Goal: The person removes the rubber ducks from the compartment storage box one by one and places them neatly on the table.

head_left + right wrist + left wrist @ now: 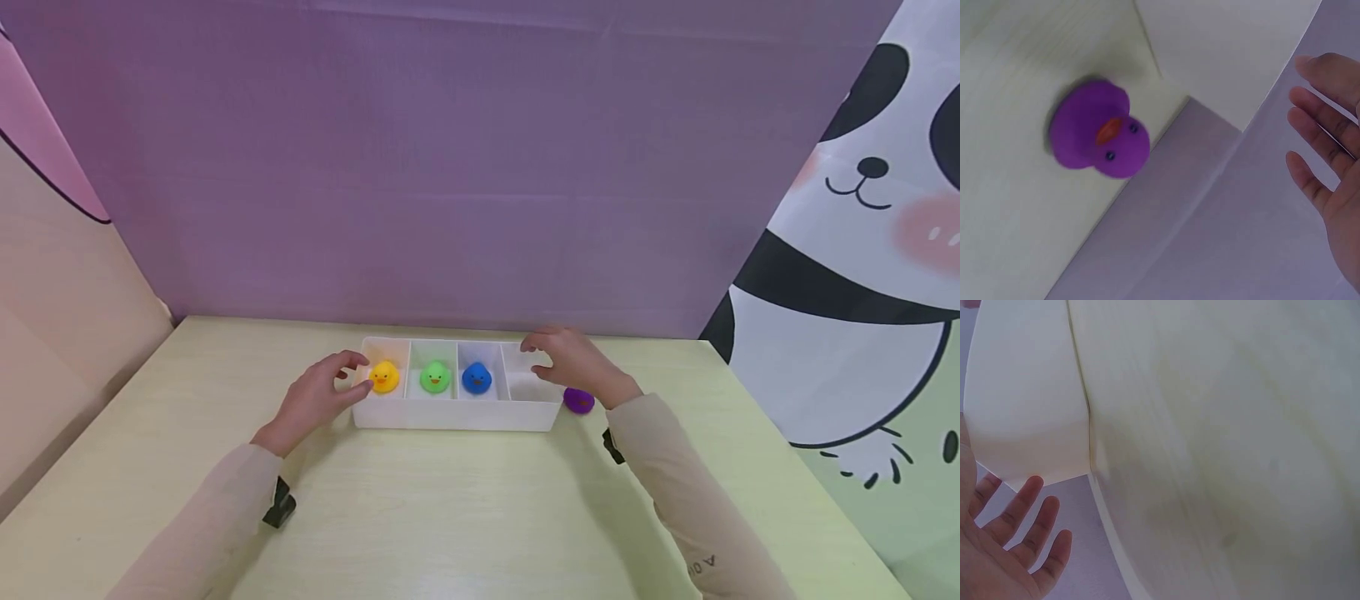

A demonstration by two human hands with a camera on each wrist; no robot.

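Observation:
A white box [450, 415] with a row of compartments sits on the table. From the left, its compartments hold a yellow rubber duck [384, 377], a green rubber duck [435, 377] and a blue rubber duck [477, 378]; the rightmost shows no duck. My left hand [318, 398] is at the box's left end, thumb and fingers spread; whether it touches the rim I cannot tell. Over the rightmost compartment hovers my right hand [573, 362], fingers loosely bent around nothing. A purple rubber duck [1100, 128] lies on the table just outside the box's right end, below that hand.
The pale wooden table [450, 517] runs back to a purple cloth wall [450, 183]. On the right hangs a panda-print panel [862, 250], on the left a pinkish one [67, 317]. Dark wrist devices sit under both sleeves.

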